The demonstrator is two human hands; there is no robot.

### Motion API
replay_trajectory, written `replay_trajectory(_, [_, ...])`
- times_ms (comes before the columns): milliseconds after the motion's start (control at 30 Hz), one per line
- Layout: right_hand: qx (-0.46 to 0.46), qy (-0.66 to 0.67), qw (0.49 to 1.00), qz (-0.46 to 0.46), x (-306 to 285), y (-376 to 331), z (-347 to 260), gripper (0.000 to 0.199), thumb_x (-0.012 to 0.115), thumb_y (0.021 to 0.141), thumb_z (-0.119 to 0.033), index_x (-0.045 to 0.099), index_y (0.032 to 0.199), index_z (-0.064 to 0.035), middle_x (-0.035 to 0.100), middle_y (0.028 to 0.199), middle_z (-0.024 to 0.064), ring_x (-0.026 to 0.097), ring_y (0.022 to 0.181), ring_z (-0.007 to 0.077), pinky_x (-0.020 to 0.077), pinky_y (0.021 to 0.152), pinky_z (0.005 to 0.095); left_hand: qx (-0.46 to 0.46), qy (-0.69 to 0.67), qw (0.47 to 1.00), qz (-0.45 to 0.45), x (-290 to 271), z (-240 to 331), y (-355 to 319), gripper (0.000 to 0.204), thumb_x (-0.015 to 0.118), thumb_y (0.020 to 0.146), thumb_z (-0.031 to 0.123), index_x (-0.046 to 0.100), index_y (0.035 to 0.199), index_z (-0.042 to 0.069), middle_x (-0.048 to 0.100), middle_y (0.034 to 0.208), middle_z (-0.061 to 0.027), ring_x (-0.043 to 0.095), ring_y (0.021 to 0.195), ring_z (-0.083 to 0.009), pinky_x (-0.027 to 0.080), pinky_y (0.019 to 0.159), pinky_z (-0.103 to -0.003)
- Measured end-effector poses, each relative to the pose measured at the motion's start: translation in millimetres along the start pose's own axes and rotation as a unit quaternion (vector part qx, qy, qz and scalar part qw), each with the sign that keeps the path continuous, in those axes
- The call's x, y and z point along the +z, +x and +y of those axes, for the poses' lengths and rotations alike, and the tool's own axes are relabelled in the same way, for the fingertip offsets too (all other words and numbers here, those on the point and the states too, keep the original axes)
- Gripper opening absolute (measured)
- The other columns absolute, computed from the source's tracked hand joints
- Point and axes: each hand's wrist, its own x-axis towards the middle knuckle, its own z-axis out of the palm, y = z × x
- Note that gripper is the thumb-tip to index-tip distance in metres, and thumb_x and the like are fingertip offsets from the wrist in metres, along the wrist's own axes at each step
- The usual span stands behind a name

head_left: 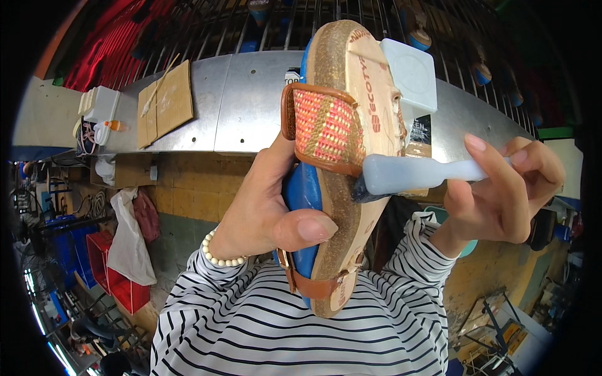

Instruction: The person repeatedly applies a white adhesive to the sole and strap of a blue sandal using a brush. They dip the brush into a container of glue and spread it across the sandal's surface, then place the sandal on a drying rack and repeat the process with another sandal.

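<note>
A sandal with a woven red and yellow strap and brown leather edging is tilted up on a blue shoe last. Its tan sole faces right. My left hand grips it from the left, thumb pressed along the sole's side edge; the other fingers are hidden behind. In my right hand is a brush with a pale, translucent handle, pinched near its narrow end. The brush's dark bristles meet the sole's edge just below the woven strap. A lower brown strap with a buckle crosses the heel part.
Behind the sandal runs a metal bench with a white plastic container, a cardboard piece bearing a thin stick, and a small orange bottle. Beyond are metal rods with more lasts. Red crates stand low left.
</note>
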Motion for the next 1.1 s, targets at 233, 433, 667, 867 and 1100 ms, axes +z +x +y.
replay_trajectory(233, [-0.125,-0.117,0.985,0.001,-15,-1,3,0.047,0.078,0.074,-0.054,0.079,0.081,-0.0078,0.041,0.089,0.0036,0.045,0.069,0.0140,0.0367,0.053,0.0245,0.002,0.018,1.000,-0.001,-2,-5,-3,0.116,0.081,0.072,0.064,0.029,0.150,-0.003,0.048,0.139,-0.0154,0.049,0.129,-0.0235,0.040,0.109,-0.038])
replay_trajectory(433, [-0.223,-0.221,0.949,0.022,-24,3,0,0.054,0.072,0.080,-0.063,0.079,0.080,-0.0093,0.045,0.089,0.0044,0.045,0.064,0.0126,0.0359,0.047,0.0218,0.113,0.062,0.990,-0.062,-4,-14,16,0.111,0.079,0.074,0.064,0.033,0.148,-0.004,0.050,0.137,-0.0152,0.050,0.127,-0.0231,0.041,0.108,-0.038])
replay_trajectory(667, [-0.123,-0.169,0.977,-0.034,-26,0,-6,0.051,0.076,0.079,-0.058,0.079,0.083,-0.0075,0.043,0.084,0.0022,0.041,0.060,0.0091,0.0263,0.044,0.0219,0.020,0.033,0.999,-0.010,-7,-10,1,0.109,0.079,0.075,0.062,0.033,0.147,-0.005,0.052,0.135,-0.0148,0.052,0.124,-0.0219,0.042,0.106,-0.036])
replay_trajectory(867, [-0.048,-0.124,0.990,-0.036,-17,-2,-10,0.050,0.080,0.077,-0.052,0.078,0.089,-0.0029,0.041,0.089,0.0024,0.042,0.069,0.0134,0.0329,0.058,0.0270,0.042,0.029,0.999,-0.012,-4,-12,2,0.108,0.081,0.075,0.057,0.031,0.149,-0.004,0.054,0.133,-0.0139,0.053,0.123,-0.0211,0.042,0.106,-0.035])
replay_trajectory(1100, [0.127,0.116,0.985,-0.017,13,-11,-9,0.053,0.084,0.067,-0.050,0.077,0.092,-0.0034,0.043,0.097,0.0049,0.044,0.083,0.0183,0.0372,0.070,0.0314,0.012,0.041,0.999,-0.028,-12,-10,-1,0.110,0.078,0.077,0.060,0.028,0.151,-0.003,0.046,0.142,-0.0151,0.048,0.129,-0.0223,0.039,0.109,-0.037])
